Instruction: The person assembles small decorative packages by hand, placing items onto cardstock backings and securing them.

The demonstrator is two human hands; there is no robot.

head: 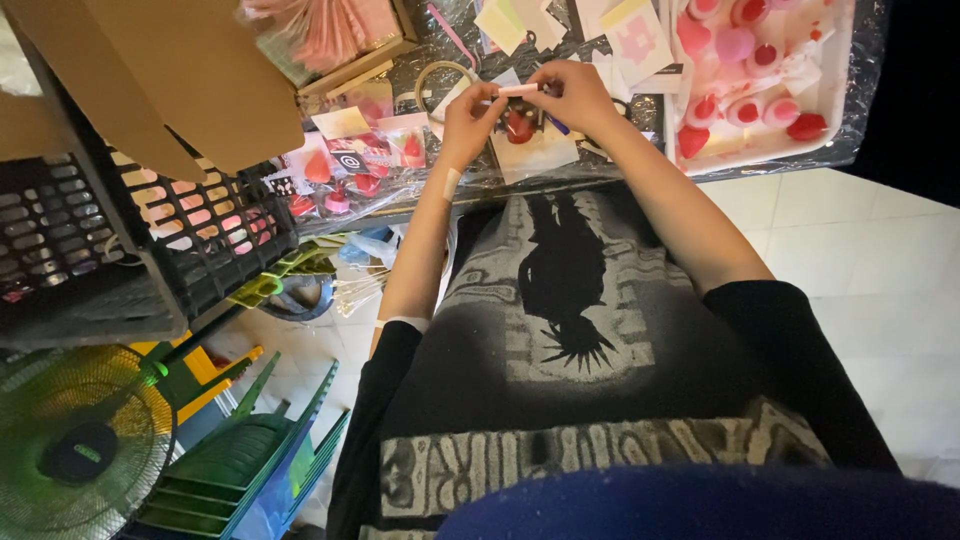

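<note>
Left hand (470, 115): its grip was closed, fingertips pinched on the left end of a small pale pink tube (518, 90).
Right hand (575, 92): its grip was likewise closed, on the tube's right end; the tube was held level between both hands, raised just above the bench (560, 170).
Tube position: over a red teardrop-shaped sponge (518, 128), which lay on a white card (535, 155); whether tube and sponge touched could not be told.
Nearby: a white tray (835, 90) of pink and red sponges stood well to the right; packaged red sponges (345, 170) lay to the left, beside a black plastic crate (190, 240).
Hold, judged: a light pinch at both ends seemed best, so that the slim tube would not be bent or crushed.
Steadiness, judged: the forearms were best kept close over the bench edge, and the work kept centred above the card.
Risk, judged: the plastic-covered bench looked slippery, and a dropped part could be lost among the paper cards (630, 35).
</note>
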